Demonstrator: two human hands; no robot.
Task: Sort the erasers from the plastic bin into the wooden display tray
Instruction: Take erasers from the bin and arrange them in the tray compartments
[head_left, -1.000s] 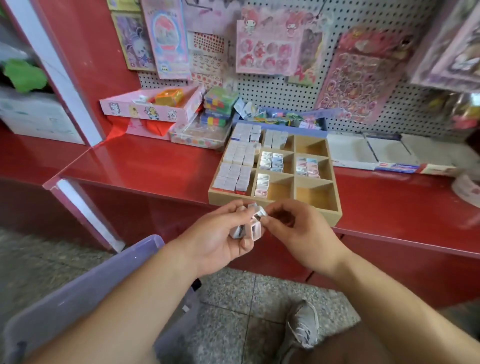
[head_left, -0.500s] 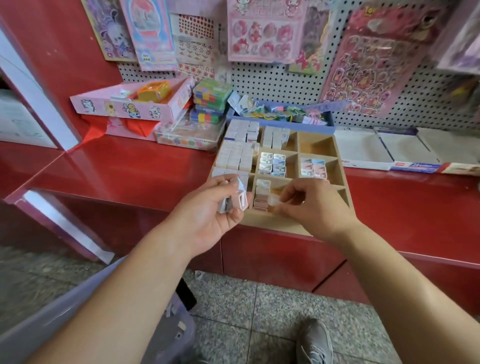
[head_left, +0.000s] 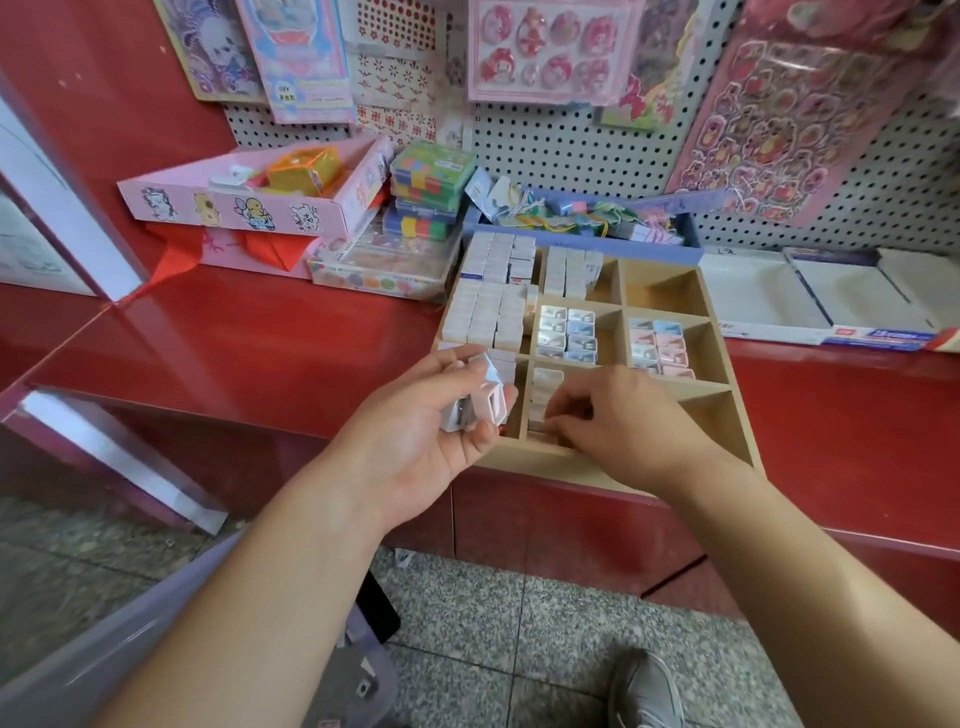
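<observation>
The wooden display tray (head_left: 722, 384) sits on the red counter, its compartments partly filled with rows of small boxed erasers (head_left: 488, 312). My left hand (head_left: 436, 431) hovers at the tray's near left corner, palm up, gripping a few small erasers (head_left: 483, 402), pink and white. My right hand (head_left: 618, 415) reaches into the near middle compartment, its curled fingers pinching an eraser among the stack (head_left: 543, 389) there; that eraser is mostly hidden. The translucent plastic bin (head_left: 130, 629) stands on the floor at lower left, under my left forearm.
A pink cardboard box (head_left: 249, 208), stacked colourful cases (head_left: 428, 182) and a blue tray of trinkets (head_left: 587, 221) crowd the counter behind the wooden tray. White flat boxes (head_left: 815, 291) lie to its right. Sticker sheets hang on the pegboard (head_left: 561, 140). A grey shoe (head_left: 647, 691) is on the floor.
Both hands moved forward from in front of the counter to the tray. The right hand left the left hand's bundle and lowered an eraser into the near middle compartment.
</observation>
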